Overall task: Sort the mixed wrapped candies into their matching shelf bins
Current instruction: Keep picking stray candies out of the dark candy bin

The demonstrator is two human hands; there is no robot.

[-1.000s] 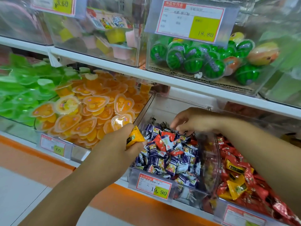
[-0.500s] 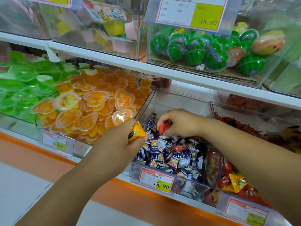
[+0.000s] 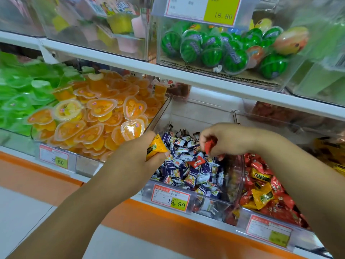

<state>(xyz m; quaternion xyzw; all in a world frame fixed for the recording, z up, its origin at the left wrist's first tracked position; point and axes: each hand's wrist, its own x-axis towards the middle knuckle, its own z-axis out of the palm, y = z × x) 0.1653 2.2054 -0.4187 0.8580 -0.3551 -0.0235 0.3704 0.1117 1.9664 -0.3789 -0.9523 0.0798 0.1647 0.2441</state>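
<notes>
My left hand grips a yellow wrapped candy at the left front corner of the middle clear bin. That bin is full of purple-and-white wrapped candies, with a stray red candy lying among them. My right hand hovers over the pile and pinches a red wrapped candy. The bin to the right holds red wrapped candies with a few yellow candies mixed in.
Left of the middle bin lie orange heart-shaped jelly cups and green jelly cups. The upper shelf carries bins of watermelon-shaped sweets and pudding cups. Price tags hang on the bin fronts above an orange strip.
My right hand dug into the purple pile, pinched a red candy and has lifted it clear while drifting right. My left hand has kept hold of the yellow candy.
</notes>
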